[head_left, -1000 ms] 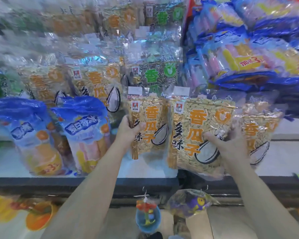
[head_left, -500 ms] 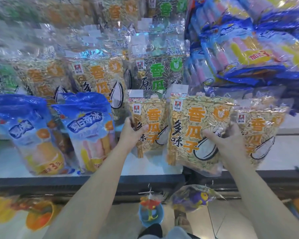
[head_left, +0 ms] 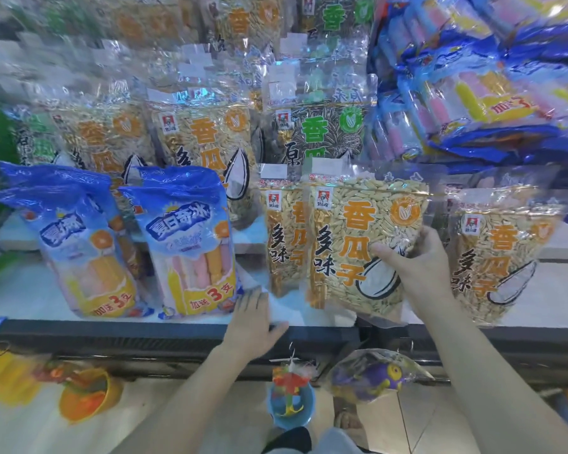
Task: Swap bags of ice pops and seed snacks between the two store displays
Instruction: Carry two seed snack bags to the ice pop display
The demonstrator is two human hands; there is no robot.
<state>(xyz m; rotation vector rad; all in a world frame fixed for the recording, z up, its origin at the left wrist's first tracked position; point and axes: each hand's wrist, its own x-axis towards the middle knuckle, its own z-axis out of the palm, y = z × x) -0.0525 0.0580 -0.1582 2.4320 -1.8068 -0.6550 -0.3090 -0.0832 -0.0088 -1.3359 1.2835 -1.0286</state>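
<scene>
My right hand (head_left: pixel 420 263) grips a clear seed snack bag with orange lettering (head_left: pixel 351 244), held upright over the white shelf (head_left: pixel 30 303). A second seed bag (head_left: pixel 284 244) stands just left of it, free of my hands. My left hand (head_left: pixel 253 319), fingers apart and holding nothing, hovers low at the shelf's front edge beside a blue ice pop bag (head_left: pixel 191 244). Another ice pop bag (head_left: pixel 79 253) stands at the far left. A third seed bag (head_left: pixel 502 257) leans at the right. A heap of blue ice pop bags (head_left: pixel 479 86) fills the upper right.
More seed bags, orange-lettered (head_left: pixel 210 142) and green-lettered (head_left: pixel 322 132), stand behind on the shelf. Below the dark shelf front (head_left: pixel 145 335) hang toys: a small blue bucket (head_left: pixel 289 404), a bagged purple toy (head_left: pixel 374 378) and orange items (head_left: pixel 86 394).
My left hand has let go of the smaller seed bag and dropped down to the shelf edge. My right hand still holds the larger seed bag. The view has shifted slightly.
</scene>
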